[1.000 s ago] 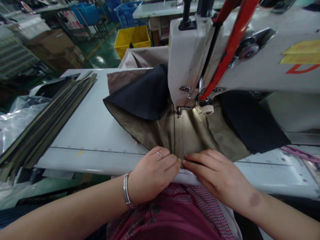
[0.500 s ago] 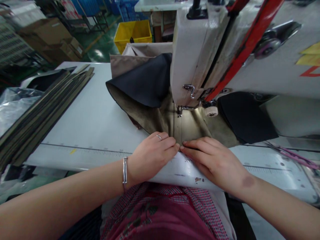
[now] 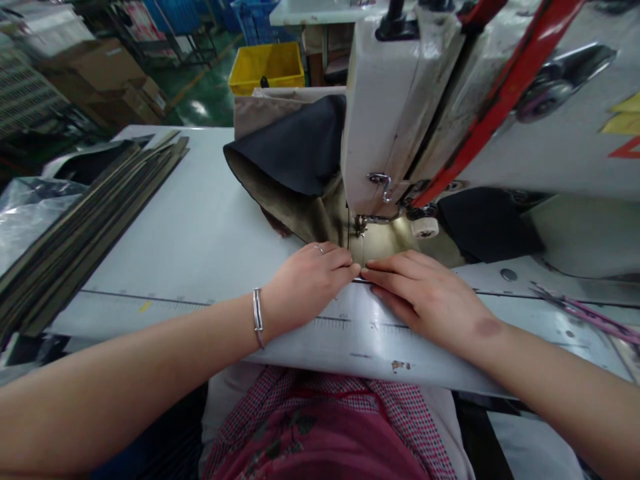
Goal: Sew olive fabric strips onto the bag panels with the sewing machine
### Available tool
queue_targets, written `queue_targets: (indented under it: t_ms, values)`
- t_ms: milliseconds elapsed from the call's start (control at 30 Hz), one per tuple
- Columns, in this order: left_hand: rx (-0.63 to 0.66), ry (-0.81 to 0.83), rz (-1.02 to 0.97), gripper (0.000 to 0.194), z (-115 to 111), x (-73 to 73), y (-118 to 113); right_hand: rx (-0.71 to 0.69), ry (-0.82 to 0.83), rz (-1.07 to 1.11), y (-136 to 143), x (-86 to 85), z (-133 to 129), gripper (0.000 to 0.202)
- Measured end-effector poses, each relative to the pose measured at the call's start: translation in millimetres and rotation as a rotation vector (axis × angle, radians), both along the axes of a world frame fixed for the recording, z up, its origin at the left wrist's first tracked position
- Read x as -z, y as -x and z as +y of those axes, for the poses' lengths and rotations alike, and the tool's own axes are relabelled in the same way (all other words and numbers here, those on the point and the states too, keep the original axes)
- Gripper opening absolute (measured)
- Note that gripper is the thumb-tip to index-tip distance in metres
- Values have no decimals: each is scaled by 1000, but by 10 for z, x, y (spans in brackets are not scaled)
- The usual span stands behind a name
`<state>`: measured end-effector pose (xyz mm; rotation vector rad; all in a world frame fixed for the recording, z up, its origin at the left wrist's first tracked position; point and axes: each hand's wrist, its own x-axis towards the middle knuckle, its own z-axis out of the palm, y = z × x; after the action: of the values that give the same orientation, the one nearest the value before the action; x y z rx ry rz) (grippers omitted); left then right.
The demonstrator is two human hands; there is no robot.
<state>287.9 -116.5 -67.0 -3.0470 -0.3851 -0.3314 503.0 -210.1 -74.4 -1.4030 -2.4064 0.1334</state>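
A piece of dark fabric (image 3: 285, 157) with an olive-brown underside lies beneath the sewing machine's presser foot (image 3: 360, 225), its left part curled over to show the dark face. My left hand (image 3: 310, 280) is closed on the near edge of this fabric, just left of the seam line. Beside it, my right hand (image 3: 425, 297) grips the same edge, fingers pressed together and thumb tucked low. The fingertips of both hands almost meet in front of the needle area. Some of the fabric's near edge is hidden under the fingers.
The sewing machine head (image 3: 380, 120) rises over the work. At left lies a stack of olive and black strips (image 3: 100, 220) beside clear plastic (image 3: 30, 220). Pink-handled scissors (image 3: 595, 317) rest at right. A yellow bin (image 3: 267, 70) and cardboard boxes (image 3: 100, 73) stand beyond the table (image 3: 165, 247).
Both hands have moved forward toward the presser foot, carrying the fabric's near edge along. The curled part has slid away and slightly right, and more of the table's ruler shows.
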Motion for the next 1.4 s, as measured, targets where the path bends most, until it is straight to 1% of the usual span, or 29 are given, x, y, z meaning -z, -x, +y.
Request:
queue_targets:
  t_ms: [300, 567, 733, 933, 1033, 1133, 1200, 1233, 1300, 1333, 1367, 1400]
  values:
    - [-52, 11, -39, 22, 169, 60, -93, 43, -37, -32, -26, -9, 173, 31]
    - [-46, 20, -36, 24, 285, 58, -129, 112, -30, -86, -25, 21, 263, 35]
    - [-100, 17, -57, 22, 359, 65, -193, 164, -28, -119, -12, 53, 317, 36]
    - [-114, 12, -76, 21, 374, 91, -230, 203, -23, -110, -14, 73, 354, 32]
    - [-121, 35, -95, 22, 363, 95, -229, 214, -25, -117, -16, 84, 360, 32]
    - [-112, 113, -113, 25, 487, 64, -177, 226, -20, -97, -14, 97, 363, 32]
    - [-175, 132, -125, 28, 672, 25, -103, 229, -20, -66, -16, 112, 366, 31]
    - [-235, 109, -116, 30, 775, 4, -58, 231, -22, -53, -19, 122, 368, 30]
    - [-381, 0, -45, 33, 936, -40, 35, 234, -30, -42, -29, 147, 373, 29]
    - [-440, -62, 25, 35, 965, -63, 81, 234, -35, -41, -34, 161, 374, 29]
    - [-480, -109, 115, 36, 946, -89, 126, 236, -42, -38, -38, 174, 372, 29]
    - [-500, -138, 210, 38, 879, -119, 172, 232, -53, -28, -36, 183, 366, 30]
